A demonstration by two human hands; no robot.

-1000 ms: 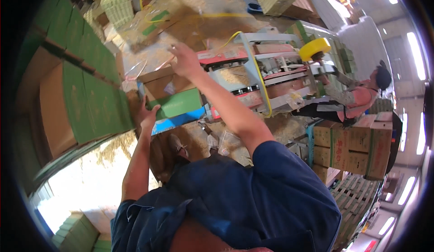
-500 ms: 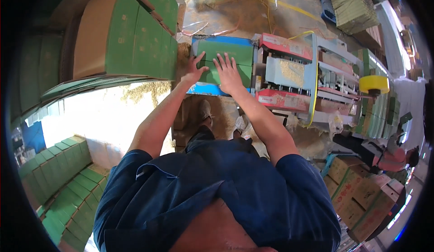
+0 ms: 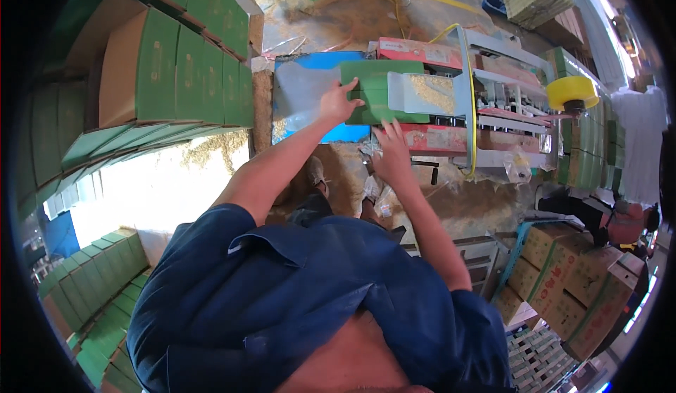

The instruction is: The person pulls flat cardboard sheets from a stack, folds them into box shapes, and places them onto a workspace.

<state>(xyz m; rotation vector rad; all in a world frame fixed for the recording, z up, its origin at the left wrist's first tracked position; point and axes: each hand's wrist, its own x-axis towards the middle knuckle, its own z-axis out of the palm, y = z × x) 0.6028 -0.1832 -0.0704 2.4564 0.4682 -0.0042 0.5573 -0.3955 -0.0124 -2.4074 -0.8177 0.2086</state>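
A green cardboard carton (image 3: 367, 86) lies partly on a blue-edged metal table (image 3: 303, 86) and partly in the mouth of a carton-sealing machine (image 3: 465, 97). Its right part runs under a grey metal plate (image 3: 422, 94). My left hand (image 3: 338, 103) rests at the carton's left edge, fingers spread over the green top. Close to the near edge of the carton is my right hand (image 3: 392, 150), its fingers stretched out and fingertips at or just beside that edge; contact is hard to tell.
Stacked green cartons (image 3: 190, 69) stand at my left, with more at lower left. A yellow tape roll (image 3: 572, 94) sits on the machine's right. A crank handle (image 3: 433, 175) juts out near my right forearm. Brown boxes (image 3: 563, 280) and a person (image 3: 623, 220) are at right.
The carton has slid right off the table into the machine, under the plate. My left hand followed it right; my right hand moved off its top to the near edge.
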